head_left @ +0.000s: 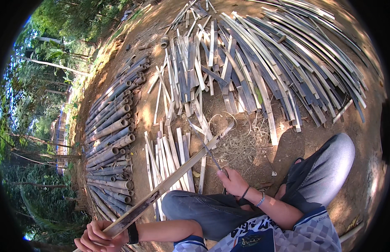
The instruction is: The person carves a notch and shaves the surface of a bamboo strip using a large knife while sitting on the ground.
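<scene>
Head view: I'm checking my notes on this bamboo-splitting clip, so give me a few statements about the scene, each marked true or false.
1. The left hand grips one end of a long bamboo strip. True.
2. The right hand is empty. False: it holds a knife whose blade meets the strip.
3. Round bamboo poles lie stacked on the person's left. True.
4. The work is done at a table. False: the person sits on bare ground.
5. Split slats lie spread ahead. True.

Grey trousers [329,168]; wristbands [254,196] (black, beaded)
</scene>
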A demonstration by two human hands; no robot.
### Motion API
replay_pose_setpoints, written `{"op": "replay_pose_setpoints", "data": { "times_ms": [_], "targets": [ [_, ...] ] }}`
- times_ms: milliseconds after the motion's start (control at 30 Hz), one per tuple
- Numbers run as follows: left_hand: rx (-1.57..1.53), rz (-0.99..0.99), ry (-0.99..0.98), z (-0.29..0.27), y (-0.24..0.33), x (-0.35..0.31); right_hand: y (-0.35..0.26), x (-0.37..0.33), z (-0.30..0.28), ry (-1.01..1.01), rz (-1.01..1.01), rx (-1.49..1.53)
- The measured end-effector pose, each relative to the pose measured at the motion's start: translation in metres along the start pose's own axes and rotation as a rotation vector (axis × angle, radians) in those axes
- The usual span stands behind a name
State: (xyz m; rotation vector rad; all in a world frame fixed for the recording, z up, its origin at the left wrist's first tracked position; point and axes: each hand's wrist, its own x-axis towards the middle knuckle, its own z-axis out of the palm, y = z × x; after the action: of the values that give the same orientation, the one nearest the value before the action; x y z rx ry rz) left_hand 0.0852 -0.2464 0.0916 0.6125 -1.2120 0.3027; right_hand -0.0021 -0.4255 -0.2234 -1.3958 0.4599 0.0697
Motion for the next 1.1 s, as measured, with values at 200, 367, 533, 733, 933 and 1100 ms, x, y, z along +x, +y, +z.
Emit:
{"op": "replay_pose_setpoints", "data": {
  "times_ms": [200,367,533,733,933,1100],
  "targets": [
    [-0.155,0.008,-0.063,-0.003,0.000,-0.001,-0.055,-0.034,-0.003,-0.189,-0.153,-0.070],
    [-0.299,-0.065,-0.154,-0.004,-0.001,0.001,-0.094,-0.058,-0.011,-0.324,-0.257,-0.229],
    [-0.136,-0.028,-0.068,-0.009,-0.001,0.002,-0.050,-0.027,-0.019,-0.076,-0.023,-0.121],
    [-0.132,-0.081,-0.048,-0.013,0.000,0.002,-0.089,-0.075,0.001,-0.308,-0.358,-0.120],
    [-0.365,-0.004,-0.228,-0.024,-0.003,0.001,-0.051,-0.037,-0.008,-0.120,-0.179,-0.131],
    [-0.485,-0.063,-0.334,-0.019,-0.004,0.002,-0.066,-0.051,-0.008,-0.210,-0.127,-0.124]
  ]
}}
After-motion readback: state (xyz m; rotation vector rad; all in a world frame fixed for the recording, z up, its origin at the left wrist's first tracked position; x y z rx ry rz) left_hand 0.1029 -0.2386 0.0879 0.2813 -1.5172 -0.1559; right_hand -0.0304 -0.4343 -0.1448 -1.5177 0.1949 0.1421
